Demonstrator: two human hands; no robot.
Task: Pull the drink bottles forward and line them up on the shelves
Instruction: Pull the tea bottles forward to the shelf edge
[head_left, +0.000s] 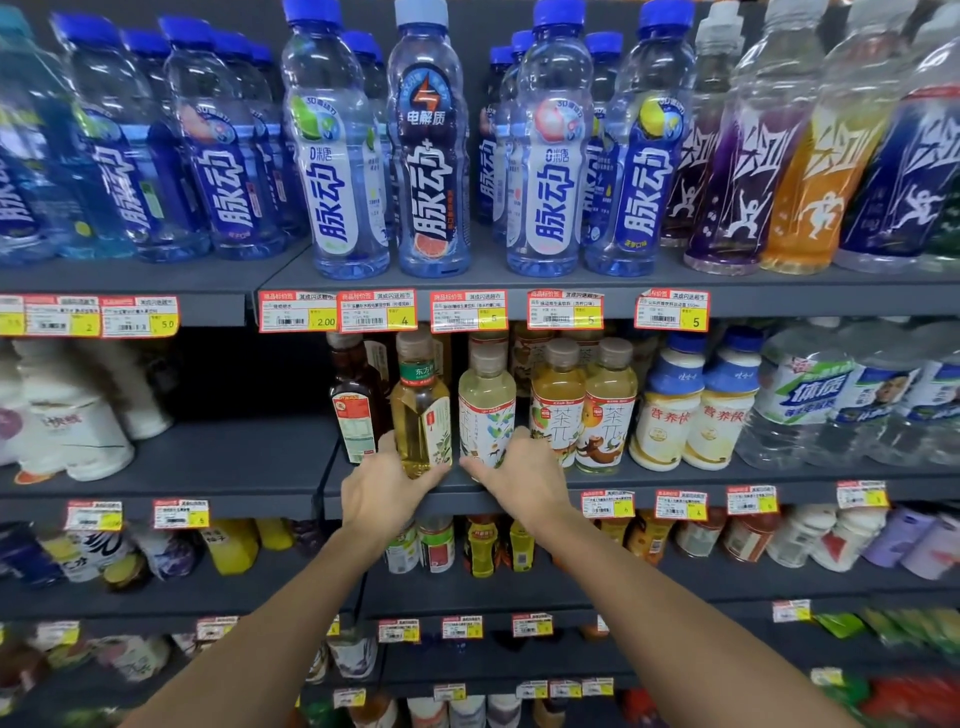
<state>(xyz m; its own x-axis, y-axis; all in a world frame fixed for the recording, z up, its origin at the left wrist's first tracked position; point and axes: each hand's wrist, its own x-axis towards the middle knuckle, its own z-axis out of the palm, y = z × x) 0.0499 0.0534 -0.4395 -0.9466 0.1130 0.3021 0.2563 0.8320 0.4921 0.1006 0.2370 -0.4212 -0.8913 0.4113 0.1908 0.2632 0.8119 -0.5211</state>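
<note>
The middle shelf runs across the centre of the frame; its tea bottles form a front row at centre, with more behind them in shadow. The green tea and the pale tea stand upright side by side just left of centre, near the shelf lip. The left hand grips the green tea's base, fingers on one side, thumb on the other; the right hand grips the pale tea's base the same way. As I judge it, both should slide straight toward the lip with bases flat; the low grip guards against tipping. Stop level with the amber pair to the right; turn labels outward. The dark bottle to the left seems slightly further back, so it likely comes next.
</note>
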